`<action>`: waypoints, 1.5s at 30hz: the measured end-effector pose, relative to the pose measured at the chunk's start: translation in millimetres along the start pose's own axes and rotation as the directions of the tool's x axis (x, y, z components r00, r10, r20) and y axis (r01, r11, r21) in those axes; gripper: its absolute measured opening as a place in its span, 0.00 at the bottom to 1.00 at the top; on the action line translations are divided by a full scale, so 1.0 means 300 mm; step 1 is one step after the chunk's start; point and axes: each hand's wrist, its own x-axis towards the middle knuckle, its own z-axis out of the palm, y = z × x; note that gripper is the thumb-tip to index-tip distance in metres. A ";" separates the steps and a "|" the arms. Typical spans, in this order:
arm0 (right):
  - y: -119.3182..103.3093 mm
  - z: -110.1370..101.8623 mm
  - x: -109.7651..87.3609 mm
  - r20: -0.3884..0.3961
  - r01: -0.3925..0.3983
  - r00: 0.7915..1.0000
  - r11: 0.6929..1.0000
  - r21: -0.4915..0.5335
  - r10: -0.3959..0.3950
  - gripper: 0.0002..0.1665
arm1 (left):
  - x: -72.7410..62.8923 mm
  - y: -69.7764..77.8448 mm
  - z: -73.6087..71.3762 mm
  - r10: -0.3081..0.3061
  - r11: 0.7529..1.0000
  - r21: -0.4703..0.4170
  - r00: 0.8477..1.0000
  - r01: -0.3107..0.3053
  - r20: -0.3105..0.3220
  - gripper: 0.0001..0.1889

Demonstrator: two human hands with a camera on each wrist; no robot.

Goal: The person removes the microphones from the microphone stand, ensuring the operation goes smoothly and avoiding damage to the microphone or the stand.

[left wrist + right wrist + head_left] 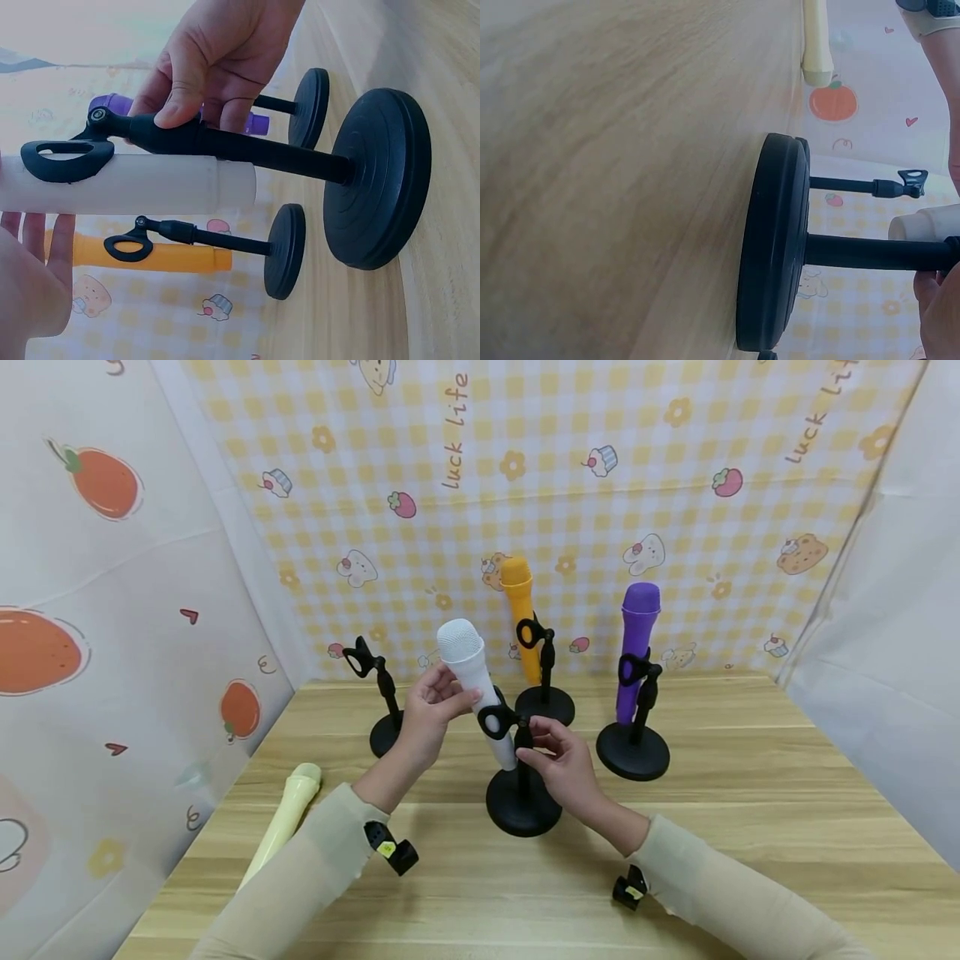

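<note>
A white microphone (474, 672) leans at a tilt in the clip of a black microphone stand (523, 806). My left hand (431, 714) pinches its upper body, just under the mesh head. My right hand (564, 766) grips the stand's post below the clip, thumb on the near side. In the left wrist view the white microphone (135, 184) lies along the post inside the ring-shaped clip (67, 160), its lower end sticking out beyond it. The right wrist view shows the round base (774, 244) flat on the wooden table.
Behind stand an orange microphone (520, 602) and a purple microphone (639, 618), each in a black stand. A stand without a microphone (386, 735) is at the back left. A pale yellow microphone (288, 814) lies on the table beside my left forearm. Patterned cloth hangs behind the table.
</note>
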 end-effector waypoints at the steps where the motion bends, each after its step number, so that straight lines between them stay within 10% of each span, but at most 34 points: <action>1: 0.001 0.000 0.000 0.001 -0.002 1.000 1.000 -0.001 0.002 0.19 | 0.000 -0.001 0.000 -0.003 1.000 -0.010 1.000 0.003 -0.001 0.21; 45: 0.003 -0.003 -0.001 0.012 0.003 1.000 1.000 -0.010 -0.003 0.19 | 0.006 -0.008 -0.013 -0.025 0.986 -0.167 0.999 0.021 -0.021 0.21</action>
